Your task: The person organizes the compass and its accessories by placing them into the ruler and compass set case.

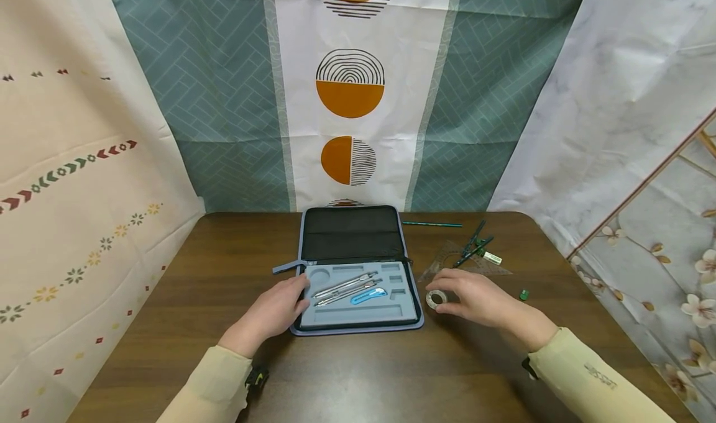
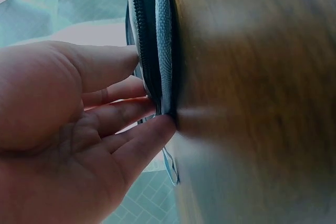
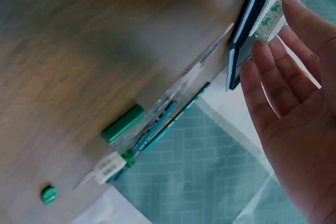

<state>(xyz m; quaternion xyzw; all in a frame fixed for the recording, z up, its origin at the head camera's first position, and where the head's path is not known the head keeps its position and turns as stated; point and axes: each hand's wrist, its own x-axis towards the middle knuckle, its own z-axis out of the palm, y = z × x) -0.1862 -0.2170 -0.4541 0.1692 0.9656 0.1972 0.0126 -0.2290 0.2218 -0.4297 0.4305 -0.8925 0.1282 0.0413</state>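
My left hand (image 1: 276, 308) lies along the near-left edge of the case (image 1: 358, 331), fingers apart and touching the rim, not clamped on anything. Risk: lean on that edge and the case may skew on the counter (image 1: 235, 255). Ahead of that hand sticks out the zip strap (image 1: 288, 266), woven fabric, could snag. Just right of those fingertips: tray (image 1: 358, 313), matte grey-blue, foam-looking, cut with round, square and long recesses. Lying slanted on it, between my hands, two slim shiny metal compasses (image 1: 347, 292) and a glossy blue plastic cutter (image 1: 369, 295); any knock could slide them, smooth on smooth, points a bit worrying. Black-lined lid (image 1: 352, 236) laid back beyond. Right hand (image 1: 481, 295): thumb and fingers pinch the tape roll (image 3: 270, 19), just beside the case's right edge. Round, slick, green-printed; a loose pinch could let it slip and roll off. Can't tell whether it touches the counter. Ahead of this hand, a clear, flat plastic set square (image 1: 439, 266) with dark pencils (image 1: 472, 252) across it; a dragging sleeve or knuckle could shift the lot. Farther ahead, thin green pencil (image 1: 432, 224), could roll. Right of the fingers, blocky white-and-green eraser (image 1: 492, 258), then a small green piece (image 1: 524, 295), too small to identify.
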